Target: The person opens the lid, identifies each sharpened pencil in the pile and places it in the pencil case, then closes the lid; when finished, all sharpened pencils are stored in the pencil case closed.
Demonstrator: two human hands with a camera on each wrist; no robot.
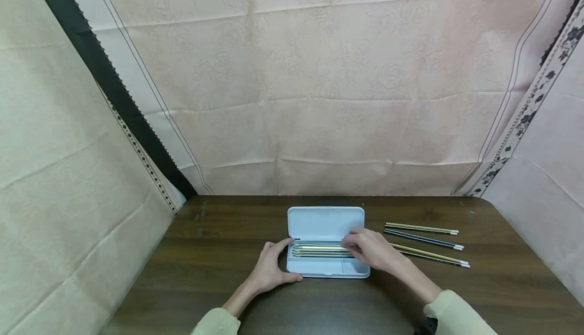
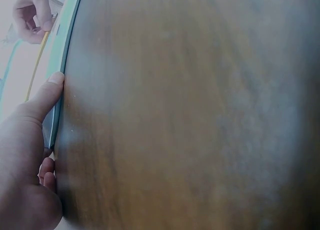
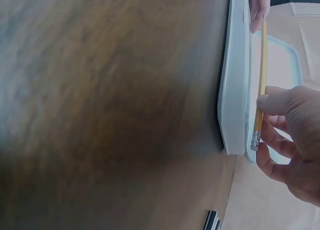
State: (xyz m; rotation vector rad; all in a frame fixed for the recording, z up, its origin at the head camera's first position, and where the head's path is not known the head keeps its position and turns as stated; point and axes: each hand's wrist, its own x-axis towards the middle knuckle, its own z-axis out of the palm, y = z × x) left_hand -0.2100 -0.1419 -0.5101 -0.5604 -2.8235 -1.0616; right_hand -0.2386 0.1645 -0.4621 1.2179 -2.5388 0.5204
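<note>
The left hand [image 1: 269, 270] curls round the left end of the smooth white plastic case [image 1: 326, 244]. The right hand [image 1: 371, 250] pinches a thin yellow pencil [image 3: 260, 85] in it. Four long pencils [image 1: 426, 244] lie near the brown wooden tabletop's [image 1: 205, 274] right edge.

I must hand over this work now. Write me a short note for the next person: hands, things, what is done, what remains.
Left hand: steadies the left end of the open white pencil case, thumb on its front edge.
Right hand: over the case's tray, pinching a yellow pencil near its eraser end, lowering it into the tray.
Done: several pencils already lie in the tray.
Left: four loose pencils remain on the wooden table, right of the case. The lid is open.
</note>
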